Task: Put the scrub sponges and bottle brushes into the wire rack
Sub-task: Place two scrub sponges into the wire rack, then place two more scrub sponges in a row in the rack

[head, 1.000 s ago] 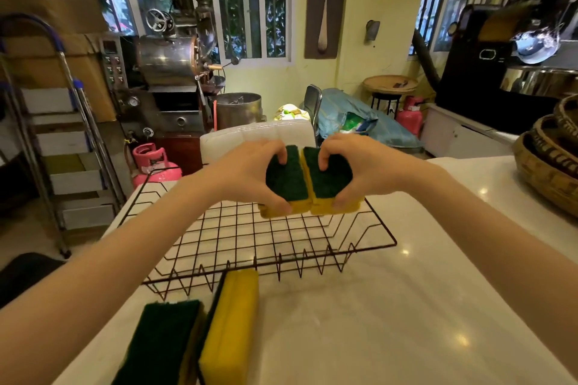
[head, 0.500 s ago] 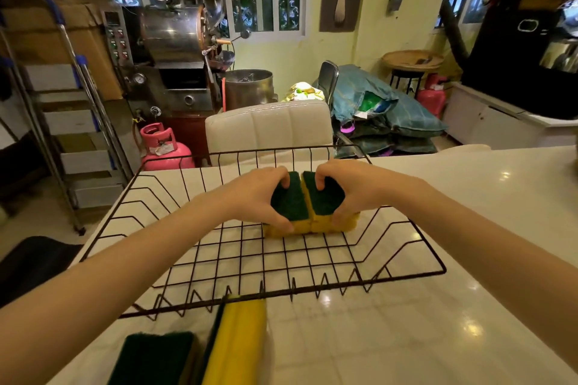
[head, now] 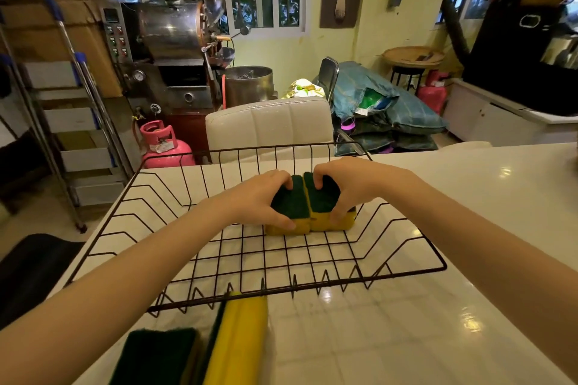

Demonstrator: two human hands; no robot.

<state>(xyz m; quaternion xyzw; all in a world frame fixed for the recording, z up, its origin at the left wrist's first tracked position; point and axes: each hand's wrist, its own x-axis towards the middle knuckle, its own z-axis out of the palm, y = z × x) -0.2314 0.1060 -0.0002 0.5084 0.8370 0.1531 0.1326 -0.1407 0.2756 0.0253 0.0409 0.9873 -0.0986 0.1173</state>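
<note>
Scrub sponges are partly stowed in the head view: the left hand and right hand each clasp one sponge, the pair standing together on the wire rack floor, while two more sponges wait on the counter just before it, and no bottle brushes show.

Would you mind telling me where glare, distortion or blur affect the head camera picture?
In the head view, bright glare spots sit on the glossy white counter at right; wide-angle distortion bows the wire rack and stretches both forearms; the sponges under the left hand and right hand are sharp, while the spare sponges at the bottom edge look soft.
</note>
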